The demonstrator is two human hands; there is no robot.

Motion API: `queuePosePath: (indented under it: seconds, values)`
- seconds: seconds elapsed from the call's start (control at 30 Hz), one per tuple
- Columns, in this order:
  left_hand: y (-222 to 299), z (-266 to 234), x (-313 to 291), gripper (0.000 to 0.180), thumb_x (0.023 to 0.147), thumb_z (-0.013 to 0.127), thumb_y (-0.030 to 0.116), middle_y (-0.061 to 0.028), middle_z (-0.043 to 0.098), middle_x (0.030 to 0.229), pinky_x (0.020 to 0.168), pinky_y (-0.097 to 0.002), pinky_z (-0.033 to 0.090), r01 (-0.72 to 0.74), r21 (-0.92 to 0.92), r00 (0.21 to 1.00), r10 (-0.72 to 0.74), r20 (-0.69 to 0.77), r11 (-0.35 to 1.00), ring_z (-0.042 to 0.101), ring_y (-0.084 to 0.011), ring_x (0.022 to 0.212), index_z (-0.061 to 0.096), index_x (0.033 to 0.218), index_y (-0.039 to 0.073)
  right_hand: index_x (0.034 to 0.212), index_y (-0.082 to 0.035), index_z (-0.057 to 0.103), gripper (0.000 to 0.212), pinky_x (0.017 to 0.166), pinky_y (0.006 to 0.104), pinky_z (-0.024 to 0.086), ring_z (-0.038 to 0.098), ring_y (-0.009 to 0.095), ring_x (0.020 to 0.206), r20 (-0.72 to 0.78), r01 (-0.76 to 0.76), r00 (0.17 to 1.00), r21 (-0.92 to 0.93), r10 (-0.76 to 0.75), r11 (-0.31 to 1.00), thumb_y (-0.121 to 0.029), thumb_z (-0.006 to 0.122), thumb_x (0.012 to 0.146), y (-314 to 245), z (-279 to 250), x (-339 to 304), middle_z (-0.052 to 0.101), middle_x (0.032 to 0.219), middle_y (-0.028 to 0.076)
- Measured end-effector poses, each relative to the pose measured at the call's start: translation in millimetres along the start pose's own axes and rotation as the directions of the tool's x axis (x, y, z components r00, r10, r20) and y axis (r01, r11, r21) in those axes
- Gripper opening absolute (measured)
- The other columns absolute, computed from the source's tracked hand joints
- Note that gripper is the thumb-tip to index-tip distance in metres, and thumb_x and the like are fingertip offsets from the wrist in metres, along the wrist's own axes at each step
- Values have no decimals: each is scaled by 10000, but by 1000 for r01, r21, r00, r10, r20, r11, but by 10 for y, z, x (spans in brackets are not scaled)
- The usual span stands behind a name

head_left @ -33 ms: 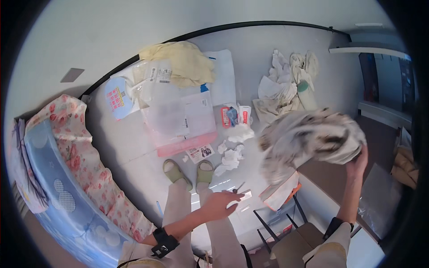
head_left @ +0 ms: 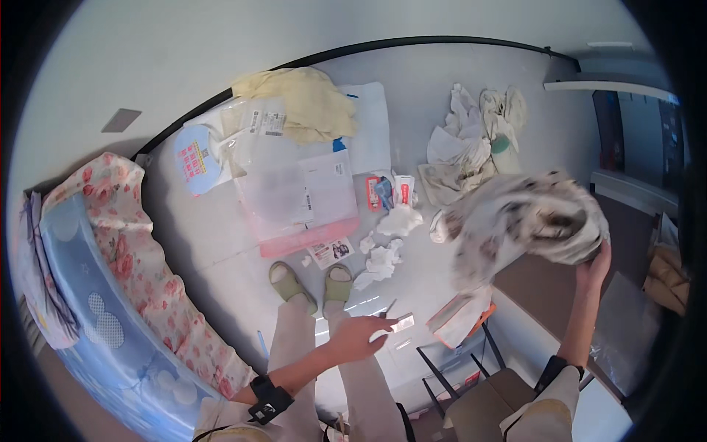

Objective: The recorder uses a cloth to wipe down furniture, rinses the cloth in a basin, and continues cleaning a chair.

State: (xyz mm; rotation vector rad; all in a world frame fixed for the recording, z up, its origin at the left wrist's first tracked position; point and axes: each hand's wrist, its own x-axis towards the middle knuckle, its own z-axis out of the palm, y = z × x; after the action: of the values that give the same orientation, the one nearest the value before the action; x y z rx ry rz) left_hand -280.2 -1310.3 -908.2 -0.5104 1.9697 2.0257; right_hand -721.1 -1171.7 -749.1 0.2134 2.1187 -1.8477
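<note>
My right hand (head_left: 593,267) grips the edge of a bundled pale cloth (head_left: 490,239) with dark brown blotches. The cloth hangs over the right side, partly smeared by motion, and hides most of that hand's fingers. Over my legs, my left hand (head_left: 362,339) is closed with its fingers curled. A thin dark stick-like tool (head_left: 389,308) pokes up from its fingertips; its kind is unclear. Beside those fingertips shows a small white rectangle (head_left: 403,323); I cannot tell whether it touches them. Under the cloth lies a white and orange packet (head_left: 460,318).
Crumpled white clothes (head_left: 460,151) lie on the far floor. Plastic bags (head_left: 272,188), a yellow cloth (head_left: 313,103), crumpled tissues (head_left: 381,261) and a red-white box (head_left: 403,190) lie ahead. Left stands a blue padded bed edge (head_left: 110,309); right, a brown table (head_left: 537,291) and chair (head_left: 490,405).
The blotched cloth has shifted slightly right and its blur has eased. My right hand has moved a little right with it. The left hand has moved barely, tilting the thin tool slightly.
</note>
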Motion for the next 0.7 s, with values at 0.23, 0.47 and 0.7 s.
queuePosePath:
  seconds: [0.23,0.47,0.7]
  values:
    - [-888,83,-338,303,782,584,143,-20,644,1042,749,-339,489,105,-57,950,-117,-289,993,613,-233,865,616,1083,145,1249,-45,494,446,888,293,392,494,167,1068,-25,97,990,-590,-138,802,-114,591,820,1610,273,526,554,1148,53]
    - [-1555,-377,-572,262,792,589,148,-32,661,1010,620,-313,476,374,-197,800,-422,-426,906,600,-193,679,630,1048,112,1238,-101,520,529,1038,406,309,340,348,1273,770,671,582,-636,260,381,-197,658,736,3279,2175,-505,335,1377,212]
    - [-2493,-879,-605,253,814,585,205,-49,670,927,600,-304,471,430,-271,677,-506,-534,861,567,-182,554,644,1042,112,1268,-172,511,581,1033,446,330,264,476,1279,866,891,440,-454,237,6,-192,654,705,4263,3716,-485,188,1453,219]
